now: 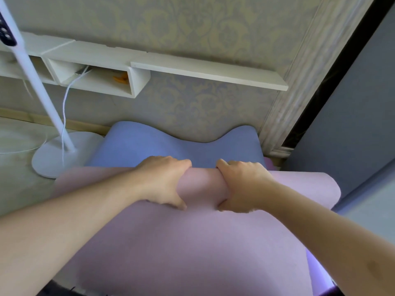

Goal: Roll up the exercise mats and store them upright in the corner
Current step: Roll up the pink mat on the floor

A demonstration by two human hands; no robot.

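A pink exercise mat (192,242) lies spread on the floor in front of me, its far end curled into a roll (203,184). My left hand (162,180) grips the roll from the left, fingers over its far side and thumb on the near side. My right hand (241,184) grips the same roll just to the right in the same way. Beyond the roll a blue mat (149,144) lies on the floor with its wavy far edge bent up against the wall.
A white floor-stand pole and round base (55,159) with a white cable stand on the floor at left. White wall shelves (192,69) hang above. A wall corner with trim (277,129) and a grey door panel (352,124) rise at right.
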